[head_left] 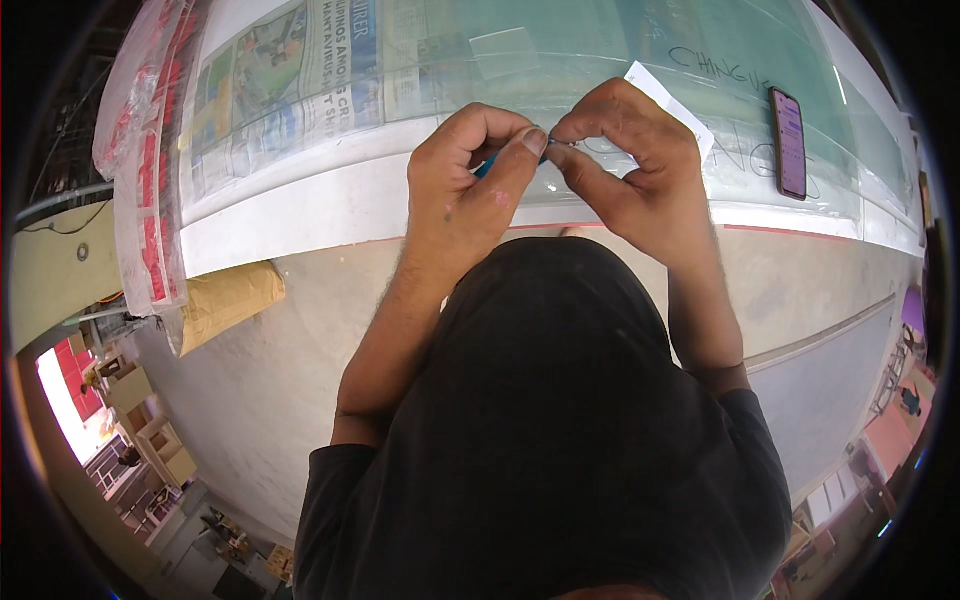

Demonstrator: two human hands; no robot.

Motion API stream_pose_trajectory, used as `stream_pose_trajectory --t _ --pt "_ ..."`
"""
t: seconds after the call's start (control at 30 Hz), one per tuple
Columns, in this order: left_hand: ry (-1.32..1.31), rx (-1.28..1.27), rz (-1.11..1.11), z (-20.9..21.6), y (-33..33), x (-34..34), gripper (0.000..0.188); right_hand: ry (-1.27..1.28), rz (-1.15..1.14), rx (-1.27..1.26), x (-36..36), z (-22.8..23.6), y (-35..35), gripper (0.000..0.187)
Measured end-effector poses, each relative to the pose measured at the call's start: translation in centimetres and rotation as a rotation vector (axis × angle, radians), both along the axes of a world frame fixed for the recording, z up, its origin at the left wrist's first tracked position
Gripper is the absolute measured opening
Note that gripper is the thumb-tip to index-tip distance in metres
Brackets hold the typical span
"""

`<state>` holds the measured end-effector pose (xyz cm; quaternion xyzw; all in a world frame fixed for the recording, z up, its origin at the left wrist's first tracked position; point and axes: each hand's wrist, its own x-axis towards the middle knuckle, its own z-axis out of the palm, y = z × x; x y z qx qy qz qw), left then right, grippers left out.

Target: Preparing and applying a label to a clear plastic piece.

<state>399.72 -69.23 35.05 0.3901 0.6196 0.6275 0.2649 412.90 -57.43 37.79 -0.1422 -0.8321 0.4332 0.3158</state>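
At upper centre of view, small blue item point(485, 167) is best kept steady, it seems, with light fingertip pressure and one end uncovered. Item is pinched by left hand point(460, 185), mostly covered by thumb and fingers. Right hand point(650, 150) is held close beside it, fingertips nearly met; grip there cannot be told. Surface point(300, 228) lies beneath both.

On the surface point(300, 222), a newspaper point(290, 65) lies to the left and a phone point(789, 145) to the right. Between phone and right hand point(655, 185) lies a paper sheet point(666, 97), partly hidden.
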Motion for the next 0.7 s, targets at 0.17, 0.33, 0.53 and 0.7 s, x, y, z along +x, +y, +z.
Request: stream_pose_trajectory --t 0.17,0.33,0.53,0.7 --pt "0.008 0.007 -0.001 0.4 0.0 -0.1 0.009 0.054 0.029 -0.207 -0.1 -1.1 0.0 0.008" --pt "-0.07 0.002 0.033 0.4 0.3 0.4 0.01 0.148 0.024 -0.481 -0.7 -2.9 -0.3 0.005" --pt "-0.061 -0.029 0.006 0.1 0.2 -0.2 0.014 0.103 0.001 -0.457 -0.8 -3.2 0.0 0.003" --pt "-0.065 -0.125 -0.058 0.3 0.2 -0.5 0.016 0.124 0.045 -0.504 -0.7 -3.0 0.3 0.003"
